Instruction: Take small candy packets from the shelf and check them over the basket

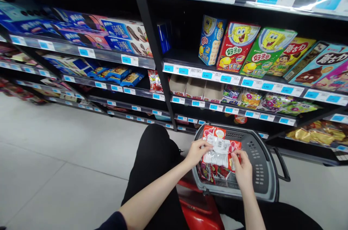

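Note:
Above a grey shopping basket (268, 175), I hold a red snack packet (216, 159) with a silvery, printed back facing me. My left hand (199, 151) pinches its left side between thumb and fingers. On the right edge, my right hand (243, 167) grips it the same way. Another red packet (214, 131) shows just behind it, and I cannot tell whether it is held too. Several red and dark packets (206, 172) lie in the basket below, partly hidden by the packet and my hands.
Shelves stand close in front, with cartoon snack boxes (236, 47), bagged sweets (251, 97) and open cardboard trays (194, 88). Biscuit boxes (125, 36) fill the left bay. A black basket handle (282, 166) sticks out right. Something red (198, 206) sits between my legs.

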A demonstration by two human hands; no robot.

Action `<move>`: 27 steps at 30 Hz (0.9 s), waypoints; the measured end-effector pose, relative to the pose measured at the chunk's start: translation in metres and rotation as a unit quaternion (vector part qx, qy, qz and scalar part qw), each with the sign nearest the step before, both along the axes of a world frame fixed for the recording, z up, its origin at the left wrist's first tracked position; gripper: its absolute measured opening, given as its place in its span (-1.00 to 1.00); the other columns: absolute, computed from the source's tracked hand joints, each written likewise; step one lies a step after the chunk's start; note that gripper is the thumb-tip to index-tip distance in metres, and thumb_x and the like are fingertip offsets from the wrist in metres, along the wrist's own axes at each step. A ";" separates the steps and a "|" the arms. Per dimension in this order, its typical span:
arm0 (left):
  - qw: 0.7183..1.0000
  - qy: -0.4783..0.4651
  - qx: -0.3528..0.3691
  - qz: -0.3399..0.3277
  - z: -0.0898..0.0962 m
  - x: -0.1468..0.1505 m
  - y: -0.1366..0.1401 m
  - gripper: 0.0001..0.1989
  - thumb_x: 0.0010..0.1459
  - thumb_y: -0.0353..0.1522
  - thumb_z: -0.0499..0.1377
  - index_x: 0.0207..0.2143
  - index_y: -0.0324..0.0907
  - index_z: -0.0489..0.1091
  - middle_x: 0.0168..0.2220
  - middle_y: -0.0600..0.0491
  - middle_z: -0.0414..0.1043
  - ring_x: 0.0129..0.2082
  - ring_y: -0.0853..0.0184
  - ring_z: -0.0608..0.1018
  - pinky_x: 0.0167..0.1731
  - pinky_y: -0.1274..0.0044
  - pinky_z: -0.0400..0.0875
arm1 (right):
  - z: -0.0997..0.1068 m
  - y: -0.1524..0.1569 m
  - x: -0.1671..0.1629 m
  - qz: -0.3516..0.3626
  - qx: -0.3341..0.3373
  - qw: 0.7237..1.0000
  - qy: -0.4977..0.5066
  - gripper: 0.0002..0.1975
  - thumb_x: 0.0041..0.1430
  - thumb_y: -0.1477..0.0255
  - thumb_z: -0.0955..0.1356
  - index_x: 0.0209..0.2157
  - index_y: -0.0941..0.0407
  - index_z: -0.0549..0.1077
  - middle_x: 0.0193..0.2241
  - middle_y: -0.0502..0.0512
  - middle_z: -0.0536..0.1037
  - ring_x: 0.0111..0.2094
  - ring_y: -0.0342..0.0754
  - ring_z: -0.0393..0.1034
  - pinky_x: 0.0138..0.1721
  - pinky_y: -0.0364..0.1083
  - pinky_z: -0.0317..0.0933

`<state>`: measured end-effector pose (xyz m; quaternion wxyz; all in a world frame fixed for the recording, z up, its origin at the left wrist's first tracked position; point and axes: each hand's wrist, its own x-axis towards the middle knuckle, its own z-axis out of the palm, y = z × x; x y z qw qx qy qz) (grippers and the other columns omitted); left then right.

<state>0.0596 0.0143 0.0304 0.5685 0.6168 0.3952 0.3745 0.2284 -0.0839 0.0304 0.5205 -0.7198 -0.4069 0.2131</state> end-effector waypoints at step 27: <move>0.880 -0.229 -0.382 -0.165 -0.006 -0.006 0.015 -0.47 -0.40 -0.52 0.00 -0.28 -0.35 0.48 -0.45 -0.07 0.47 -0.55 0.39 0.38 -0.56 0.60 0.12 | 0.023 -0.018 0.010 0.135 0.013 0.883 0.449 -0.45 -0.40 0.31 0.51 -0.24 0.13 0.48 -0.27 0.25 0.54 -0.24 0.15 0.41 -0.20 0.11 0.23</move>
